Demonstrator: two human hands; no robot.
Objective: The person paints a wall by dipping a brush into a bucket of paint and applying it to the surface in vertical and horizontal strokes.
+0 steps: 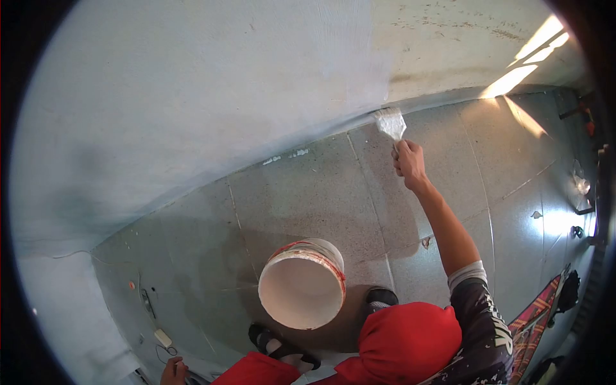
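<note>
My right hand (409,165) is closed round the handle of a wide paintbrush (391,123), its bristles at the foot of the wall (256,83) and smeared by motion. The wall has a whiter coat left of the brush and stained, yellowish paint to the right. A white bucket (330,254) with red marks round its rim tilts towards me between my feet and the wall; pale inside shows. At the bottom edge my left hand (173,372) is partly cut off, its fingers curled; what they hold, if anything, is hidden.
Grey floor tiles (436,218) carry white paint spots near the wall. A cable with a white block (163,337) lies at the lower left. A plaid folded item (538,312) is at the right. My red-clothed knee (410,343) and sandalled feet are close to the bucket.
</note>
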